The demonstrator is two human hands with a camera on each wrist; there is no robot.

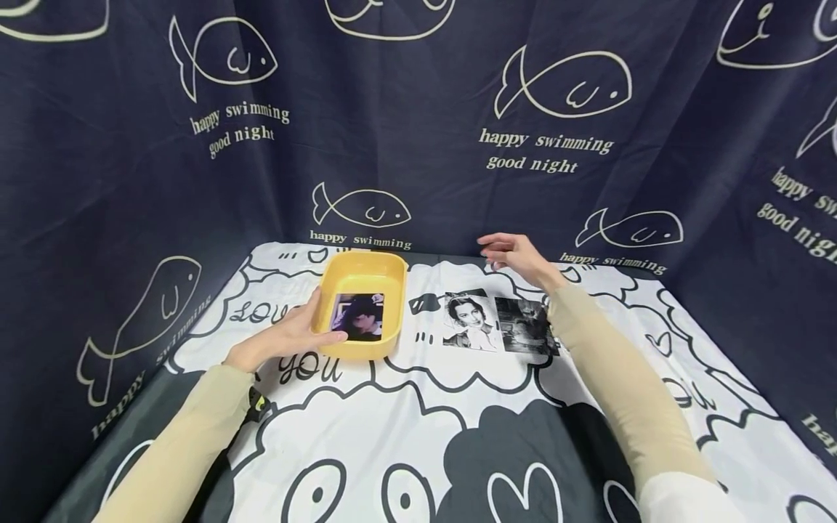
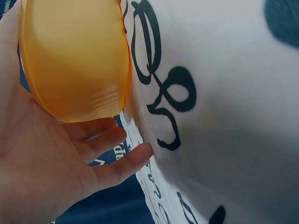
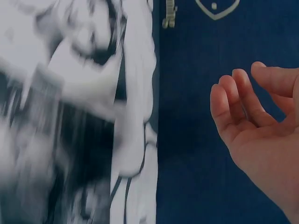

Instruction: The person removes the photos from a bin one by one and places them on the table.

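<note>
Looking down from the head view, one yellow tray (image 1: 362,270) sits on the worktop (image 1: 418,414), which is draped in a black-and-white cartoon cloth. The left hand (image 1: 288,335) is laid against the tray's near-left wall, fingers fairly straight, thumb at the rim. Inside the tray lies one photo (image 1: 358,317), dark and square, flat on the bottom. Right of the tray, two more prints lie side by side and touching on the cloth: a portrait print (image 1: 469,321) and a darker print (image 1: 524,327). That makes three pictures in all. The right hand (image 1: 515,254) hovers beyond the prints near the back curtain, fingers loosely spread, holding nothing.

Over to the left wrist view: the left hand (image 2: 51,163) shows its palm open, grip spread, fingers touching the yellow tray's (image 2: 74,60) underside edge, with the cloth beside it.

Right wrist view now: the right hand (image 3: 261,116) is relaxed, fingers gently curved, grip empty. The prints at the left are blurred.
</note>
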